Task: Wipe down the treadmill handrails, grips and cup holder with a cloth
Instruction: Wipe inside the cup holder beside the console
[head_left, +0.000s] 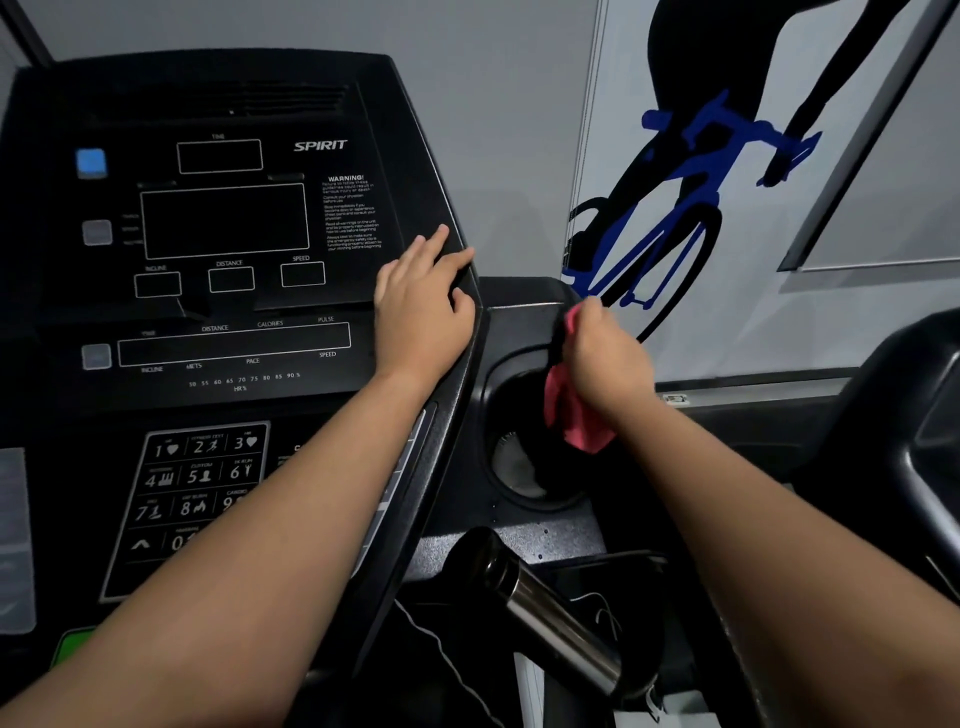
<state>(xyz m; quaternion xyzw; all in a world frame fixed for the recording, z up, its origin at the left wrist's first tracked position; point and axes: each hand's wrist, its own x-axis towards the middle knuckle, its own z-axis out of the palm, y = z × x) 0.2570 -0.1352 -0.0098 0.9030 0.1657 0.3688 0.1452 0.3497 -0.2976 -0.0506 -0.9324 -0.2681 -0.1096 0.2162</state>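
Forearms (260, 571) reach out: left hand (423, 306) flat on the black treadmill console (234, 343), right hand (605, 358) clutching a soft, light pink cloth (574, 415), best kept wadded, over the round black cup holder (511, 465).

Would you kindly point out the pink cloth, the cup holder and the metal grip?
pink cloth (576, 423): head view, lower fold.
cup holder (513, 466): head view, bare floor.
metal grip (551, 618): head view, shiny middle.

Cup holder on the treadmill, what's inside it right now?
The pink cloth, gripped by the right hand, hangs into the cup holder. A pale patch of its floor shows at lower left. The cloth and hand cover its right side.
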